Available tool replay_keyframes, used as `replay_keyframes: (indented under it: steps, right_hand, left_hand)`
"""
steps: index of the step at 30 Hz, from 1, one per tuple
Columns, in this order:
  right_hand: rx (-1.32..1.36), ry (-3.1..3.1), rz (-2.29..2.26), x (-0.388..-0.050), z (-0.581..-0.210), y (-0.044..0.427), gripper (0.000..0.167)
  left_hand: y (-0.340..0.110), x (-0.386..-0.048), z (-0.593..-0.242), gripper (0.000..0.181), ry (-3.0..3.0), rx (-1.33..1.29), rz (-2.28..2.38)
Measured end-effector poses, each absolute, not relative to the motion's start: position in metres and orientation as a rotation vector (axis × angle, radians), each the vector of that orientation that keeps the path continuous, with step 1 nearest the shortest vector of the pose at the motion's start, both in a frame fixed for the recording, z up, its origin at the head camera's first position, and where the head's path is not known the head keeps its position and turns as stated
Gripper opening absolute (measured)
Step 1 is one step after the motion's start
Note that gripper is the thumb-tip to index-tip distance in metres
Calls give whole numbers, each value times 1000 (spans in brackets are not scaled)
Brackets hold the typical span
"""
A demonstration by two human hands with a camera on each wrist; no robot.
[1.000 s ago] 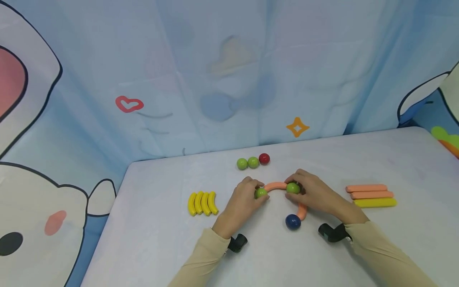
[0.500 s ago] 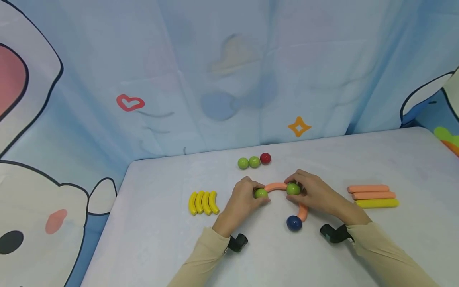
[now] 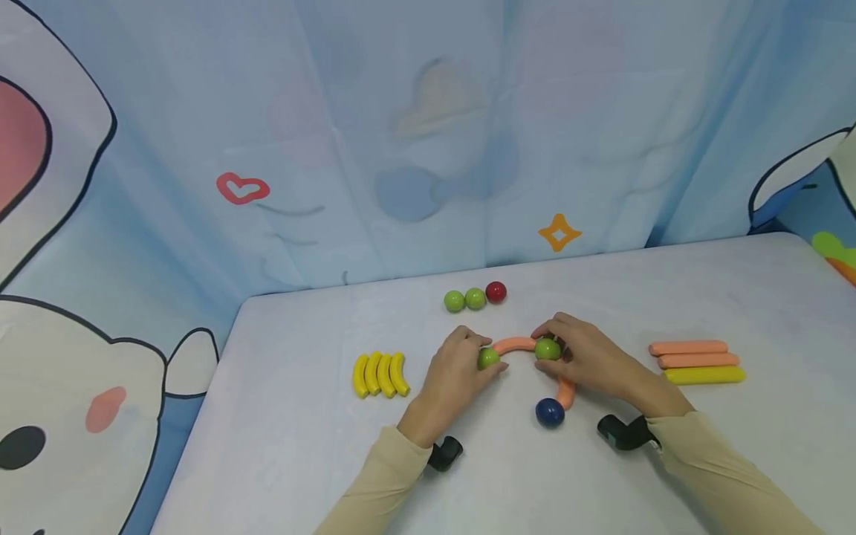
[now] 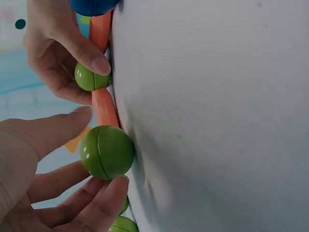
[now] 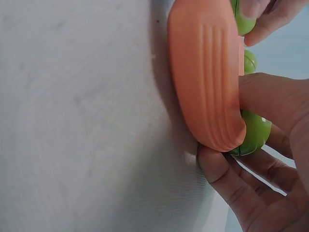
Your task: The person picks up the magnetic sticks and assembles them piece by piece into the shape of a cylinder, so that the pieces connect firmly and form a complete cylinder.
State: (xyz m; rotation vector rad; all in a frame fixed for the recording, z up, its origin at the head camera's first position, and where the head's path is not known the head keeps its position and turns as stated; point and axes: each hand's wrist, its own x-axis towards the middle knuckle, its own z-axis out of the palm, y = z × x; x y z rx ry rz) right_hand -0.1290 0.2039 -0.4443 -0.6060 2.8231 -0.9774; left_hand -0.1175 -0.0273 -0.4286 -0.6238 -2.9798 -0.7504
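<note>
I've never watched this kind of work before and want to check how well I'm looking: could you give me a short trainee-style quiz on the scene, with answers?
1. How many curved yellow pieces lie in the group beside the left hand?

2. True or false: the right hand is gripping the dark blue ball.

3. Which colour is the curved piece between the left hand's green ball and the right hand's green ball?
A) yellow
B) orange
C) red

Key:
1. Four.
2. False: it grips a green ball; the dark blue ball is apart from it.
3. B.
</note>
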Motion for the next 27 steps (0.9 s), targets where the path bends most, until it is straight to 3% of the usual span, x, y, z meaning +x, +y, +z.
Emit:
replay_keyframes:
  steps: [8,27]
  right_hand:
    - [-613,2816,-985,-130,-444,204,39]
    - [-598,2848,-985,-129,-447,205,38]
  left_hand:
    - [-25,-121,-423,28,-3021,-679,-664]
    - [-28,-116,-437,29,-2871,-685,-845]
